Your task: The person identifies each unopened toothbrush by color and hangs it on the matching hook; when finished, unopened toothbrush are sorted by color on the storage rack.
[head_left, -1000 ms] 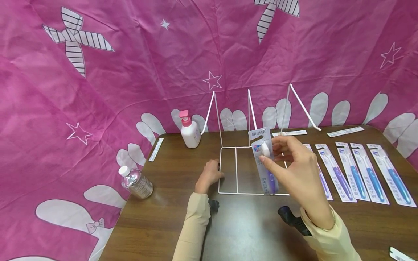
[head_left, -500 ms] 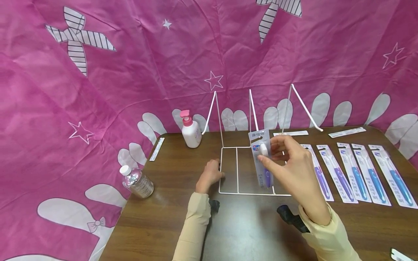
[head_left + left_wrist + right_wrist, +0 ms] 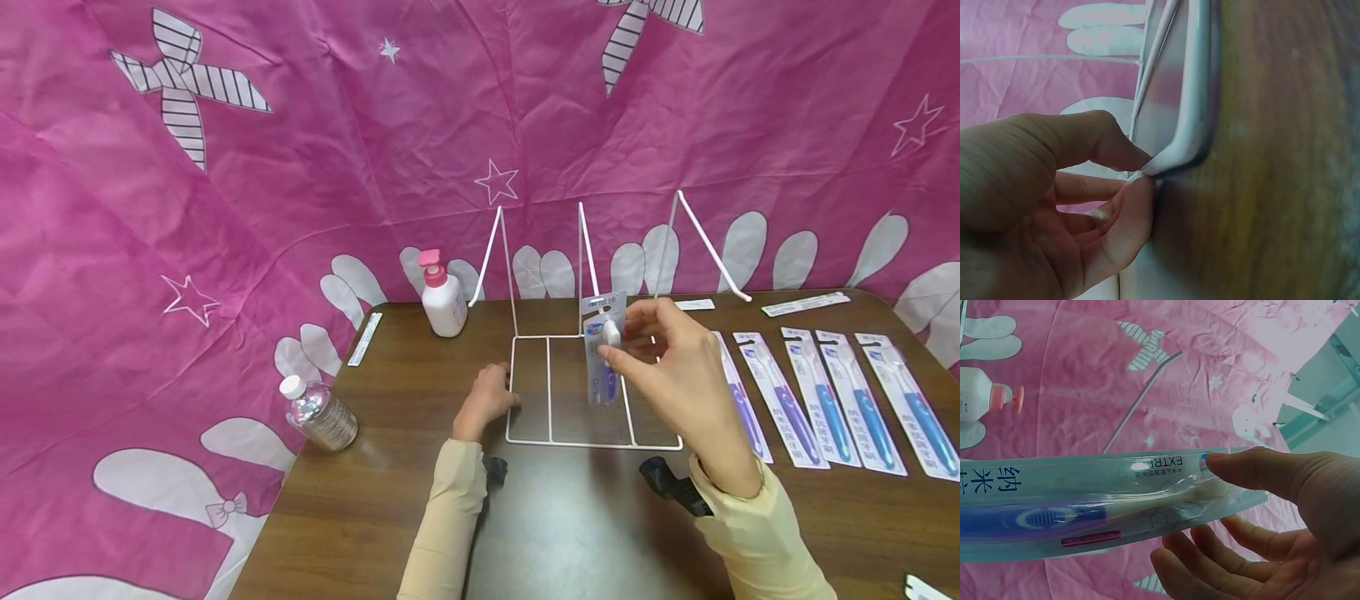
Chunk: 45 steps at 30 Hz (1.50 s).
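Note:
My right hand (image 3: pixel 678 367) pinches a packaged purple toothbrush (image 3: pixel 602 379) near the top of its blister card, thumb in front and fingers behind. The card hangs close to the middle prong of a white wire display rack (image 3: pixel 551 392); whether they touch I cannot tell. In the right wrist view the toothbrush pack (image 3: pixel 1041 519) lies lengthwise, its brush-head end by the thumb. At the rack's left side, my left hand (image 3: pixel 486 400) holds the base wire. The left wrist view shows thumb and fingertips pinching the white wire (image 3: pixel 1192 94).
Several packaged toothbrushes (image 3: pixel 847 400), purple and blue, lie in a row on the right of the wooden table (image 3: pixel 375 517). A pump bottle (image 3: pixel 444 304) stands behind the left hand. A clear bottle (image 3: pixel 322 414) sits at the left edge. Label strips (image 3: pixel 806 304) lie along the back.
My right hand has carried the toothbrush pack slightly away from me toward the middle prong, and the card looks shorter. My left hand keeps its place on the rack.

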Motion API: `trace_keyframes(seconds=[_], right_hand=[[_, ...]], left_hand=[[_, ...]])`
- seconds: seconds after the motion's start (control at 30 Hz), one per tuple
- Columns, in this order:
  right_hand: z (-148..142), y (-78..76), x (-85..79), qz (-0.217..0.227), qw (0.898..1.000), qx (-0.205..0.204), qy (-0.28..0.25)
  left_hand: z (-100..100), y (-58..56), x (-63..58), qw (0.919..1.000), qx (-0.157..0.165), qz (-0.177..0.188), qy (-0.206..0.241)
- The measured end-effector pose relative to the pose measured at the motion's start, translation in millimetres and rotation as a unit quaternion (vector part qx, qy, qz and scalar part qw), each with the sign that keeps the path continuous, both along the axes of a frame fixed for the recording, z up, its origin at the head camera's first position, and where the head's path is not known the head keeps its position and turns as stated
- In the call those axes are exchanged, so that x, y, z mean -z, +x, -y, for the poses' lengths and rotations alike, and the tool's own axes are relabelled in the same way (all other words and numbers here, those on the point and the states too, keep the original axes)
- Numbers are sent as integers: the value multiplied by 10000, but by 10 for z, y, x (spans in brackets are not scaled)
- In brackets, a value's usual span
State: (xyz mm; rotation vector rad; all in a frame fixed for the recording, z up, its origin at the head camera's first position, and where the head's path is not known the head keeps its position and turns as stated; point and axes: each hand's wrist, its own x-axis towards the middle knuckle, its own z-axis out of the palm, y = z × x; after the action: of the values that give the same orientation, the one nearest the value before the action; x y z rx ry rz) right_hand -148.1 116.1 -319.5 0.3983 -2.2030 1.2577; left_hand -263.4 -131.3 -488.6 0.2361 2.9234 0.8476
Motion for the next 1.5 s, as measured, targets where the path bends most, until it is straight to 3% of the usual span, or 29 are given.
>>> trace_keyframes(seconds=[0.57,1.5], right_hand=[[59,-257,88,65,9998,-167,-101],[67,-624,118,27,9997,69,-215]], left_hand=[[11,11,4,10000,-43,17,83],[14,14,5,9994,-122,169,286]])
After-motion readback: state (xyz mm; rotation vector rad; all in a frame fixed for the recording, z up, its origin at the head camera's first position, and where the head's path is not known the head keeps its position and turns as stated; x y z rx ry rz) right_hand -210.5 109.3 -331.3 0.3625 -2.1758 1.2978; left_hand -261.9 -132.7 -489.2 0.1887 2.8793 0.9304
